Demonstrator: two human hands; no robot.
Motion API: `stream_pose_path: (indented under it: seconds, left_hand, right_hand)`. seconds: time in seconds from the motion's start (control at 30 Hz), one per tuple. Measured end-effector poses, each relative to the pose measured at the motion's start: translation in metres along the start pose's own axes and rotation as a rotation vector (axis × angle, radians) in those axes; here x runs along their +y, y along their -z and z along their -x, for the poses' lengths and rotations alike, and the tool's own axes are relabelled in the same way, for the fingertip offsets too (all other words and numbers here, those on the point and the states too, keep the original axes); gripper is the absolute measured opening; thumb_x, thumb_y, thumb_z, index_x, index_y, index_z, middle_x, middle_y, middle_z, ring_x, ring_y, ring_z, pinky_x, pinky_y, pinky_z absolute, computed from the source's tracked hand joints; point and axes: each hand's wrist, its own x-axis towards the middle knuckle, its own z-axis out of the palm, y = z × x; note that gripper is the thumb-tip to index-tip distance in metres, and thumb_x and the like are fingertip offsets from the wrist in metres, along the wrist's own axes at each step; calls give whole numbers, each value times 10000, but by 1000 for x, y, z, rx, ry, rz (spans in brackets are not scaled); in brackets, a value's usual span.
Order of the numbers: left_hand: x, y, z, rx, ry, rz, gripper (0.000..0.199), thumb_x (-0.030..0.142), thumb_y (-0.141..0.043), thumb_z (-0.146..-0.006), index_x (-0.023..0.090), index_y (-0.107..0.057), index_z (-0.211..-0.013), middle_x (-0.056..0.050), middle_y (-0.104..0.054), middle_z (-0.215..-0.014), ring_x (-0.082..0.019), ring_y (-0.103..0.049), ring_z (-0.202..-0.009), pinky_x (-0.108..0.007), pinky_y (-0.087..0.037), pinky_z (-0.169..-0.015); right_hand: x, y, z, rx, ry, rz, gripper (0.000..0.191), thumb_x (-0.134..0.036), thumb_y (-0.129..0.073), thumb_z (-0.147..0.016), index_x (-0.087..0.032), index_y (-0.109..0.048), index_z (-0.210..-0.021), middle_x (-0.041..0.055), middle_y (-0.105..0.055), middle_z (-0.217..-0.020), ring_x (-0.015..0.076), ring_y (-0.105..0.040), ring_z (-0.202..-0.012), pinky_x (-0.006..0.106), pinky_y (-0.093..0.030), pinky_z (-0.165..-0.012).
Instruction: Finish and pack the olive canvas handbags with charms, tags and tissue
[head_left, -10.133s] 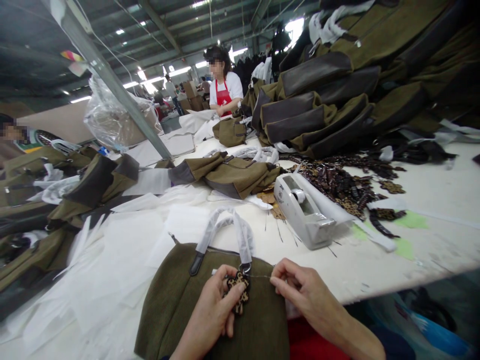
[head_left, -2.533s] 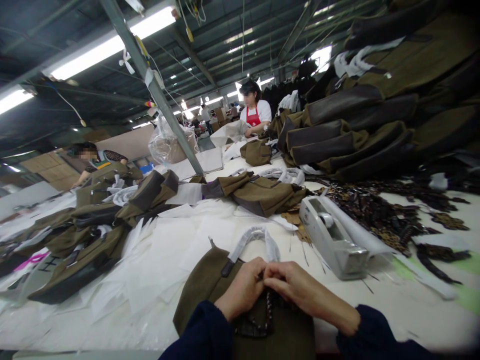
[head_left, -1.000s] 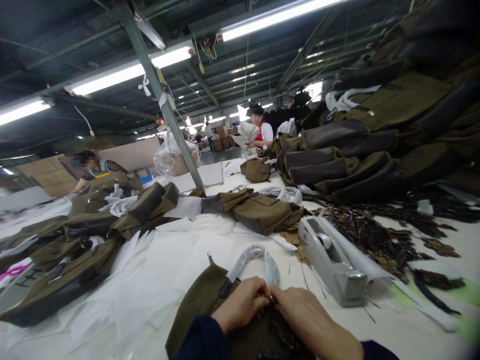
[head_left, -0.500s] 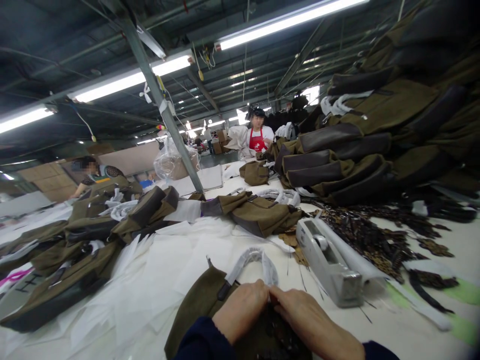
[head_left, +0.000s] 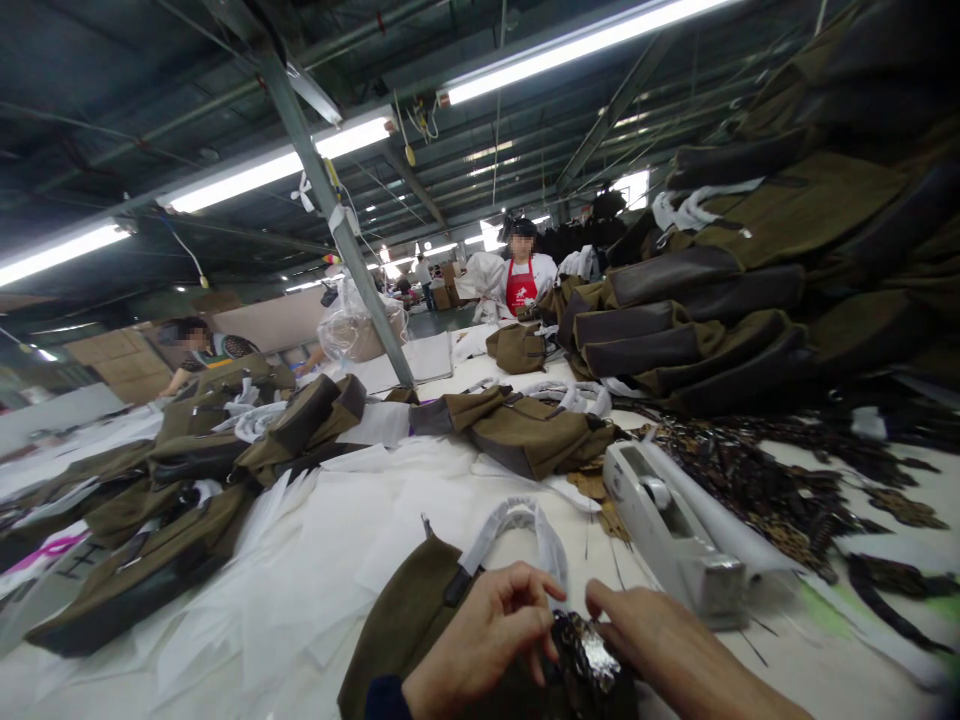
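An olive-green fabric bag (head_left: 401,640) lies at the bottom of the view, and its white-wrapped handle (head_left: 517,530) arches up from a dark leather tab. My left hand (head_left: 480,635) is over the bag, just below the handle's base, with its fingers curled. My right hand (head_left: 660,640) reaches in from the right. Between them, a dark glossy leopard-print charm (head_left: 589,655) lies on the bag, with a silvery glare on it. My right fingertips are just next to it. Neither hand clearly holds anything.
A grey tape dispenser (head_left: 671,540) and a heap of leopard-print charms (head_left: 757,500) lie to the right. Stacked olive bags (head_left: 697,320) rise behind them, and more lie left on white tissue sheets (head_left: 300,540). A co-worker in a red apron (head_left: 523,285) stands ahead.
My hands, pressed together over the bag a moment ago, have drawn apart. The glossy charm now shows between them. The view has shifted slightly.
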Motion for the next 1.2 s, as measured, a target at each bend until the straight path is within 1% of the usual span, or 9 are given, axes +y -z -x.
stream_pose_path:
  seconds: [0.1, 0.17, 0.27, 0.4, 0.5, 0.7, 0.9, 1.07, 1.2]
  left_hand:
    - [-7, -16, 1, 52, -1, 187, 211, 320, -610, -839, 110, -620, -830, -50, -640, -677, -94, -539, -491, -212, -441, -494]
    - [-11, -23, 1, 99, -4, 239, 291, 385, -661, -814, 101, -611, -780, -55, -640, -636, -99, -557, -495, -214, -458, -509]
    - [-15, -26, 1, 138, -2, 276, 344, 397, -768, -739, 100, -613, -817, -42, -648, -632, -110, -599, -544, -233, -505, -583]
    - [-21, -25, 3, 182, -25, 253, 298, 361, -739, -797, 107, -604, -872, -46, -669, -701, -115, -632, -609, -228, -517, -622]
    - [-27, -24, 2, 225, -54, 231, 237, 339, -669, -864, 126, -571, -895, -48, -677, -765, -116, -642, -609, -221, -513, -587]
    - [-34, -25, 1, 226, -28, 202, 254, 324, -680, -859, 109, -609, -973, -74, -704, -793, -133, -665, -643, -227, -520, -609]
    - [-33, -26, 0, 265, 26, 180, 244, 325, -716, -817, 93, -649, -846, -49, -685, -675, -113, -632, -584, -214, -509, -590]
    - [-34, -27, 0, 289, 30, 181, 258, 350, -714, -813, 104, -641, -842, -11, -638, -602, -98, -591, -522, -205, -483, -549]
    - [-35, -26, 1, 287, 14, 165, 242, 340, -705, -820, 109, -633, -827, -2, -623, -631, -83, -567, -506, -198, -468, -532]
  right_hand:
    - [6, 10, 9, 0, -70, 12, 135, -92, -573, -778, -209, -621, -730, 45, -675, -648, 223, -656, -621, 250, -283, -499]
    - [5, 16, 17, 70, -5, -93, 127, -154, -577, -821, -204, -609, -709, 47, -677, -703, 217, -643, -663, 264, -353, -556]
    - [-4, 15, 24, 228, 129, -494, 205, -305, -548, -898, -196, -582, -728, 39, -652, -783, 174, -604, -690, 265, -411, -611]
    - [-16, -3, 21, 140, 61, -1215, 322, -481, -578, -890, -179, -571, -780, 20, -634, -725, 111, -528, -524, 222, -385, -479]
    - [-21, -15, 17, 147, 22, -1489, 339, -476, -661, -856, -158, -580, -772, 19, -656, -759, 87, -539, -542, 212, -426, -535]
    - [-23, -18, 18, 129, 2, -1553, 283, -416, -734, -828, -156, -628, -866, 16, -683, -785, 124, -638, -722, 219, -496, -673]
    - [-24, -22, 16, 121, -27, -1546, 324, -456, -738, -810, -164, -611, -869, -1, -687, -679, 116, -634, -607, 212, -499, -594]
    - [-25, -23, 14, 111, -49, -1492, 355, -486, -739, -794, -154, -655, -888, -7, -671, -670, 107, -607, -580, 207, -503, -564]
    - [-25, -22, 15, 112, -55, -1435, 383, -514, -739, -779, -148, -663, -866, -14, -650, -642, 89, -557, -522, 197, -475, -515]
